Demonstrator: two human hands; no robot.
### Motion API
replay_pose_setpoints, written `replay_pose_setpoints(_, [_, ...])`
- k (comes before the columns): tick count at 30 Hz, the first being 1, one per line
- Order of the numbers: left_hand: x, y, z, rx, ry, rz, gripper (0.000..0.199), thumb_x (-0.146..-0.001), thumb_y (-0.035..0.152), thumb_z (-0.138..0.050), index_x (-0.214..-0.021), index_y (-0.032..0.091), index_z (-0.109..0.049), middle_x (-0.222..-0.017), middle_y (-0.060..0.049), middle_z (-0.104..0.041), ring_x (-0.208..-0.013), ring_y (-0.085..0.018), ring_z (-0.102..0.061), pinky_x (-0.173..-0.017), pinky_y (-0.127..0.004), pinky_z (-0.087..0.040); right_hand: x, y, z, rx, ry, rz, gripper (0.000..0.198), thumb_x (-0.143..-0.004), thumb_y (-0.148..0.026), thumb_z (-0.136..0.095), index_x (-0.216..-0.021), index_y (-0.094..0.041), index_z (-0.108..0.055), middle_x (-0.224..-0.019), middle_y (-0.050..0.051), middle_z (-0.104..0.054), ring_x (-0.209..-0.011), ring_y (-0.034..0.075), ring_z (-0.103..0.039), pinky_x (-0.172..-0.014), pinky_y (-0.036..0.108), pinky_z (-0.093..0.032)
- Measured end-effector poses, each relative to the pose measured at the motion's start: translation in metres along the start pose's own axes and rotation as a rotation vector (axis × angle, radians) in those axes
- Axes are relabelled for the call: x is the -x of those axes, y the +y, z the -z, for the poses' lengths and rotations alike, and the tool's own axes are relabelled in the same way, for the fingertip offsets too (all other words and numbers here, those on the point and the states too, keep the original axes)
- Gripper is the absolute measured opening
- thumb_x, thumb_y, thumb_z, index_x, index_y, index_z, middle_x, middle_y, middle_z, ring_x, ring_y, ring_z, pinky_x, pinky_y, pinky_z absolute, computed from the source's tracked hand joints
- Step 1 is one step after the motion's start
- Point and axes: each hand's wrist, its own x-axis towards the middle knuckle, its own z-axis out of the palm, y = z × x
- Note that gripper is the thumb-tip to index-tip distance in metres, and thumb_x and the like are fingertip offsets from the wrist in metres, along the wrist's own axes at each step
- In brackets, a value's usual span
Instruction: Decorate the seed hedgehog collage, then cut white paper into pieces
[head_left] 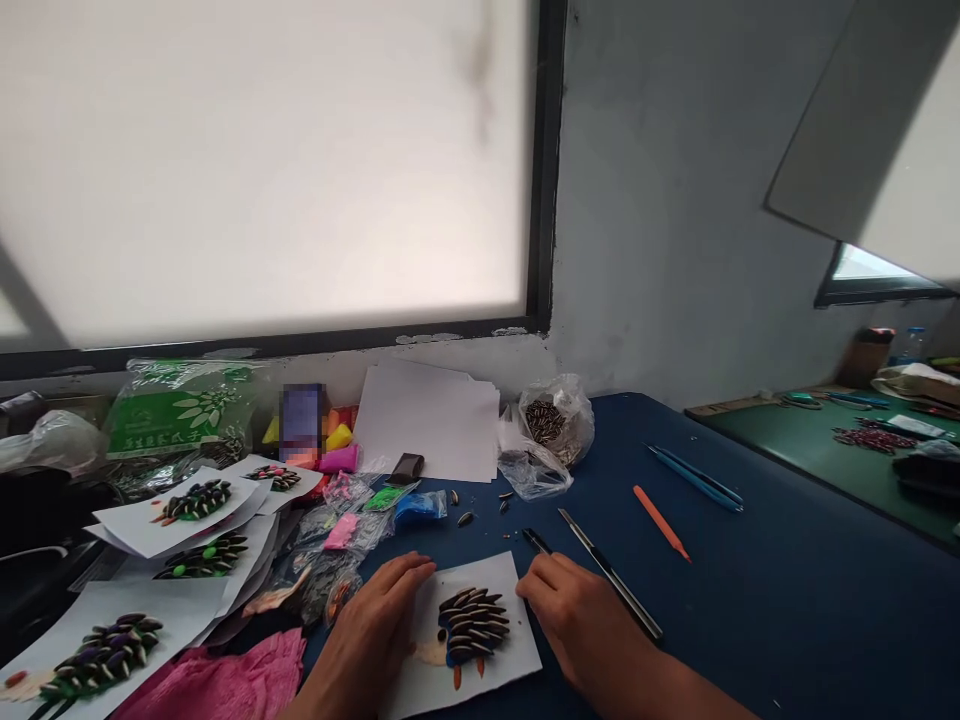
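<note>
A white card (529,655) lies on the blue table in front of me. On it is a hedgehog figure (476,625) with striped sunflower seeds as spines, a pale snout and orange feet. My left hand (379,620) lies along the card's left edge, fingers close together and bent over it. My right hand (570,610) is closed, its fingertips at the card's upper right edge. Under that hand's knuckles sticks out a dark-tipped tool (535,540), mostly hidden. Right of it lies a long black and silver tool (611,575).
Finished-looking seed cards (187,620) pile up at left beside a pink cloth (225,680). Bagged coloured clay (345,530), blank paper (427,420) and a bag of seeds (547,425) stand behind. Loose seeds (465,518), an orange stick (661,522) and blue tweezers (697,480) lie around.
</note>
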Motion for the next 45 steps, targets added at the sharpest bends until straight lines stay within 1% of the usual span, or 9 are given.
replay_pose_setpoints(7, [0.0, -0.001, -0.004, -0.038, -0.01, -0.061, 0.052, -0.076, 0.0, -0.037, -0.113, 0.023, -0.066, -0.113, -0.007, -0.071, -0.107, -0.022, -0.065, -0.091, -0.034, -0.055, -0.001, 0.006, -0.009, 0.014, 0.019, 0.021, 0.035, -0.077, 0.007, -0.044, -0.093, -0.017, -0.063, -0.101, 0.006, -0.063, -0.089, 0.018, -0.056, -0.073, 0.027, -0.041])
replay_pose_setpoints(14, [-0.004, 0.007, 0.012, 0.1, 0.003, 0.069, 0.037, -0.09, 0.015, -0.037, -0.112, 0.022, -0.066, -0.107, -0.01, -0.071, -0.098, -0.022, -0.068, -0.083, -0.033, -0.056, 0.001, 0.006, -0.01, 0.014, 0.091, 0.051, 0.033, -0.076, 0.007, -0.044, -0.087, -0.018, -0.062, -0.095, 0.006, -0.063, -0.081, 0.017, -0.055, -0.069, 0.027, -0.041])
replay_pose_setpoints(20, [-0.017, 0.009, 0.037, 0.081, 0.16, 0.12, 0.035, -0.091, 0.019, -0.037, -0.105, 0.02, -0.069, -0.105, -0.01, -0.072, -0.099, -0.023, -0.068, -0.086, -0.033, -0.054, 0.0, 0.006, -0.01, 0.038, 0.12, 0.071, 0.033, -0.076, 0.009, -0.044, -0.085, -0.017, -0.063, -0.091, 0.005, -0.062, -0.079, 0.017, -0.054, -0.067, 0.027, -0.041])
replay_pose_setpoints(22, [-0.022, 0.007, 0.051, 0.078, 0.217, 0.179, 0.033, -0.091, 0.024, -0.04, -0.104, 0.02, -0.07, -0.101, -0.01, -0.073, -0.096, -0.024, -0.068, -0.084, -0.035, -0.054, -0.001, 0.006, -0.01, 0.044, 0.121, 0.077, 0.034, -0.077, 0.009, -0.043, -0.087, -0.017, -0.064, -0.092, 0.006, -0.062, -0.079, 0.018, -0.055, -0.066, 0.027, -0.041])
replay_pose_setpoints(25, [-0.022, -0.003, 0.071, 0.1, 0.27, 0.395, 0.031, -0.088, 0.037, -0.049, -0.103, 0.02, -0.07, -0.09, -0.007, -0.075, -0.08, -0.024, -0.07, -0.072, -0.033, -0.055, -0.001, 0.008, -0.011, 0.045, 0.13, 0.095, 0.033, -0.079, 0.008, -0.043, -0.087, -0.017, -0.064, -0.093, 0.007, -0.062, -0.079, 0.018, -0.056, -0.066, 0.027, -0.041])
replay_pose_setpoints(29, [-0.014, -0.017, 0.084, 0.2, 0.195, 0.575, 0.033, -0.084, 0.043, -0.052, -0.098, 0.02, -0.072, -0.079, -0.004, -0.075, -0.076, -0.024, -0.07, -0.067, -0.03, -0.054, -0.002, 0.01, -0.014, 0.041, 0.147, 0.113, 0.032, -0.079, 0.008, -0.044, -0.084, -0.017, -0.063, -0.091, 0.006, -0.062, -0.079, 0.019, -0.057, -0.066, 0.028, -0.041])
replay_pose_setpoints(35, [-0.01, -0.016, 0.078, 0.17, -0.063, 0.516, 0.029, -0.067, 0.031, -0.064, -0.092, 0.021, -0.074, -0.082, -0.005, -0.074, -0.068, -0.023, -0.067, -0.064, -0.03, -0.052, -0.002, 0.012, -0.015, 0.036, 0.165, 0.122, 0.031, -0.08, 0.007, -0.043, -0.083, -0.017, -0.062, -0.089, 0.006, -0.061, -0.078, 0.018, -0.057, -0.063, 0.026, -0.041])
replay_pose_setpoints(40, [-0.011, -0.013, 0.072, 0.188, -0.017, 0.512, 0.018, -0.071, 0.028, -0.06, -0.082, 0.023, -0.073, -0.074, -0.003, -0.071, -0.071, -0.023, -0.066, -0.068, -0.031, -0.051, -0.002, 0.013, -0.018, 0.019, 0.157, 0.122, 0.031, -0.081, 0.007, -0.044, -0.085, -0.018, -0.063, -0.091, 0.006, -0.061, -0.081, 0.019, -0.058, -0.066, 0.027, -0.043])
replay_pose_setpoints(45, [-0.02, 0.0, 0.072, 0.635, 0.022, 0.592, 0.029, -0.076, 0.045, -0.063, -0.086, 0.018, -0.068, -0.08, -0.004, -0.071, -0.077, -0.021, -0.066, -0.07, -0.03, -0.052, -0.002, 0.012, -0.013, -0.024, 0.139, 0.107, 0.029, -0.085, 0.003, -0.043, -0.086, -0.018, -0.063, -0.091, 0.006, -0.061, -0.081, 0.018, -0.059, -0.067, 0.026, -0.044])
